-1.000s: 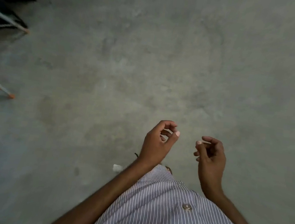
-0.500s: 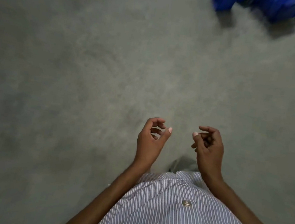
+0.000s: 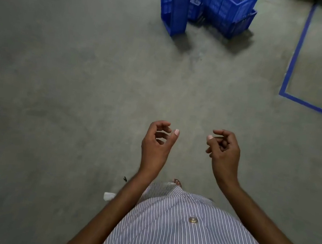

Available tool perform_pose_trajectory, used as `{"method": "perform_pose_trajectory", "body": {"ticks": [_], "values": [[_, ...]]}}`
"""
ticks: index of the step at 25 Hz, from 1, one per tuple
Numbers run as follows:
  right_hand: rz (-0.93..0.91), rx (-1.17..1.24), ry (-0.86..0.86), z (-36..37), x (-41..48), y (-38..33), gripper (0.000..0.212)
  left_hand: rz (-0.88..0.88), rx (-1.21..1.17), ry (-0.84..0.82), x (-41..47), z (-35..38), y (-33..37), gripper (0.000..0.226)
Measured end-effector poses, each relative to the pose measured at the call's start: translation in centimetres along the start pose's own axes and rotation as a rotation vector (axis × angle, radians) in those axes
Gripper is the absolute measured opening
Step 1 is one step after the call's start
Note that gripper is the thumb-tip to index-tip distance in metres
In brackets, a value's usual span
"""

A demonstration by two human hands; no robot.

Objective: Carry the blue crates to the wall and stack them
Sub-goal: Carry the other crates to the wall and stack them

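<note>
Far across the floor point(image 3: 81, 71), unevenly piled blue crates point(image 3: 226, 8) may topple if grabbed carelessly; left grip point(image 3: 156, 143) and right grip point(image 3: 225, 152) loosely curled, empty.

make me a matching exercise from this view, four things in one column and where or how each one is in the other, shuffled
Things:
1 left hand
2 upright crate
3 tape line
4 shirt

States:
a striped, bottom of view
b marks a corner on the floor, far right
c loosely curled, holding nothing
d just left of the stacked crates

Pairs: 1-c; 2-d; 3-b; 4-a
</note>
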State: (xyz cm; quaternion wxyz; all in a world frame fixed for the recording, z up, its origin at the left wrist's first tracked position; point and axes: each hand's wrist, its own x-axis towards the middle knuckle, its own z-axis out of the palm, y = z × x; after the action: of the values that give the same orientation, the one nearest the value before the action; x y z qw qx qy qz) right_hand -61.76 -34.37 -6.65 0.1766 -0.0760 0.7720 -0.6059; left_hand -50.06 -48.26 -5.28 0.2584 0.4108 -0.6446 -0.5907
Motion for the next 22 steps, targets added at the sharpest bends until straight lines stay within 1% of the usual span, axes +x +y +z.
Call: {"method": "perform_pose_trajectory", "body": {"ticks": [3, 6, 10, 14, 18, 22], "values": [[0.015, 0.033, 0.029, 1.5, 6.6, -1.5, 0.016, 0.014, -0.010, -0.002, 6.6, 3.3, 1.6, 0.025], [0.056, 0.048, 0.036, 3.7, 13.3, -1.9, 0.016, -0.016, -0.015, 0.004, 13.4, 5.8, 2.0, 0.023], [0.054, 0.038, 0.046, 7.7, 24.8, -3.8, 0.016, -0.040, -0.023, 0.012, 25.3, 8.6, 2.6, 0.020], [0.002, 0.039, 0.073, 12.9, 37.5, -8.5, 0.015, -0.011, -0.059, 0.068, 39.2, 10.7, 5.5, 0.016], [-0.032, 0.034, 0.051, 17.4, 48.9, -13.7, 0.014, 0.000, -0.091, 0.099, 51.5, 13.4, 9.0, 0.015], [-0.029, 0.014, 0.023, 21.2, 60.8, -15.5, 0.012, -0.042, -0.121, 0.172, 62.6, 17.1, 10.1, 0.012]]}}
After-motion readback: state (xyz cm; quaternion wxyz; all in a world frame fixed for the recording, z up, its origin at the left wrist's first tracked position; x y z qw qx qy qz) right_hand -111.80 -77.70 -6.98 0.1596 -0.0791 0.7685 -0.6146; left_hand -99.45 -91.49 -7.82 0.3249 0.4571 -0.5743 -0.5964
